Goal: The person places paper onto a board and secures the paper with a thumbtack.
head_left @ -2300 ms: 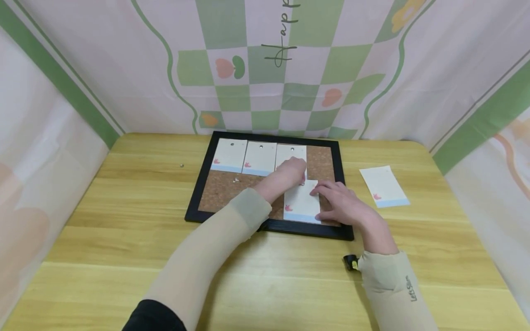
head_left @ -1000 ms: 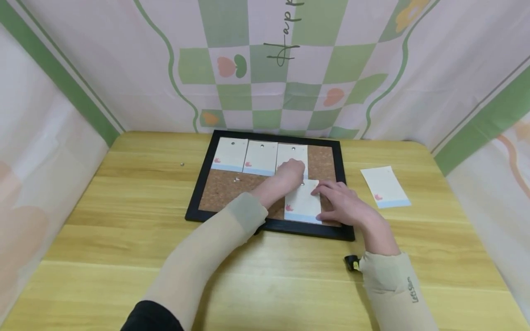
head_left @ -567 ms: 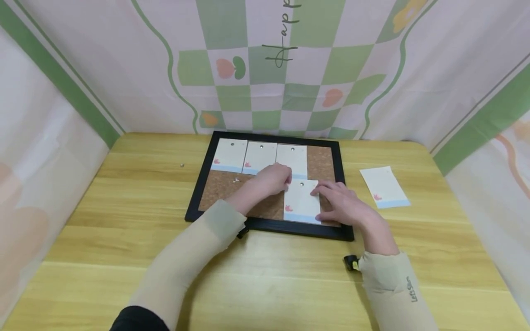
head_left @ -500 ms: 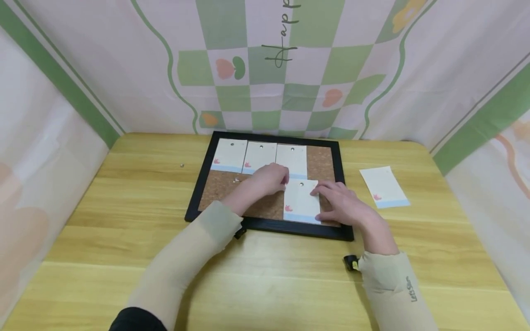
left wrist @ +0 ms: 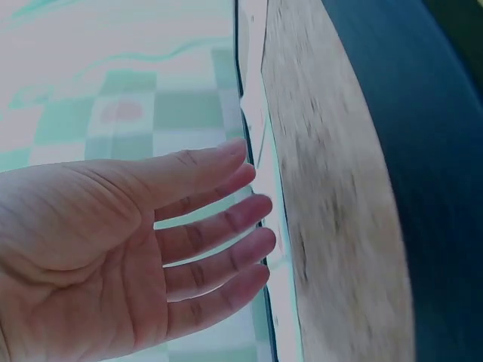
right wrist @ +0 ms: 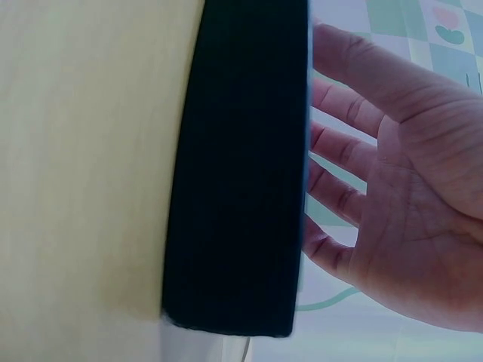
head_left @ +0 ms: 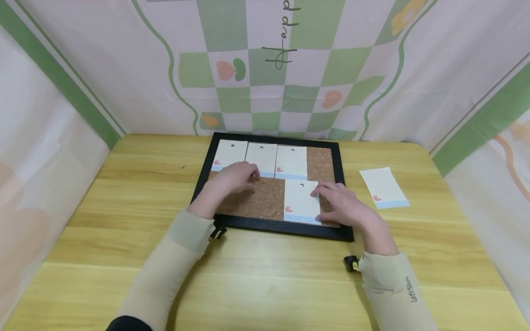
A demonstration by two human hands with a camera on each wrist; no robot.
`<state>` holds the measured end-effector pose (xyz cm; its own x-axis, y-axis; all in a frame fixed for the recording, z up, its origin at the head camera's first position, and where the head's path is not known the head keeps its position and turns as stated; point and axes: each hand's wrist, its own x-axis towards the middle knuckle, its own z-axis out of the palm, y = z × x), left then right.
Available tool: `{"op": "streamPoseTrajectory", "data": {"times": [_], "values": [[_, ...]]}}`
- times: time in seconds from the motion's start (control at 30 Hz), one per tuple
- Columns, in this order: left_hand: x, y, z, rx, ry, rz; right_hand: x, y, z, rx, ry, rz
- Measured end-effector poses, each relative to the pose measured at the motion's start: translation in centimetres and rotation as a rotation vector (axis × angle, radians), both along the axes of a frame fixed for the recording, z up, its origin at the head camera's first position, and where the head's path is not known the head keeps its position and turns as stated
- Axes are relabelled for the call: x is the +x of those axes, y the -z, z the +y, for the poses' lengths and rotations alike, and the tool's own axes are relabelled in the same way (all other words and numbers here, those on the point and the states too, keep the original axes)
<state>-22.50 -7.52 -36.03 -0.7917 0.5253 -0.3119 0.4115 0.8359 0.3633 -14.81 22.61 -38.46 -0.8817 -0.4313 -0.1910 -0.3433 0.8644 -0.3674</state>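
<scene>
A black-framed corkboard lies on the table. Three white cards with blue bottom bands, such as the third card, line its top row, each with a thumbtack near its top edge. Below them lies a lower card, also with a tack at its top. My left hand hovers over the board's left part, its fingers loosely extended and nothing visible in them. It hides the spot of the small loose pieces seen earlier. My right hand rests its fingertips on the lower card's right side.
A loose card lies on the wooden table right of the board. One small tack sits on the table to the left. A patterned curtain stands behind the table. Each wrist carries a small black camera.
My left hand has drawn back from the lower card's tack and moved left across the board, its fingers loosening. The tack stays in the card. My right hand has kept its place.
</scene>
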Motion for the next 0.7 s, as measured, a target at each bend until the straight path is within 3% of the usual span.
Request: {"op": "streamPoseTrajectory", "data": {"times": [0.2, 0.37, 0.57, 0.7], "values": [[-0.6, 0.9, -3.6, 0.011, -0.080, 0.027, 0.0, 0.1, 0.0, -0.005, 0.004, -0.007], [-0.4, 1.2, -6.3, 0.048, -0.143, 0.038, 0.1, 0.2, 0.0, -0.013, -0.003, 0.004], [0.0, 1.0, -8.7, 0.058, -0.221, 0.052, 0.1, 0.1, 0.0, -0.018, -0.016, 0.016], [0.1, 0.6, -10.0, 0.047, -0.289, 0.021, 0.1, 0.0, 0.2, -0.030, -0.027, 0.014]]}}
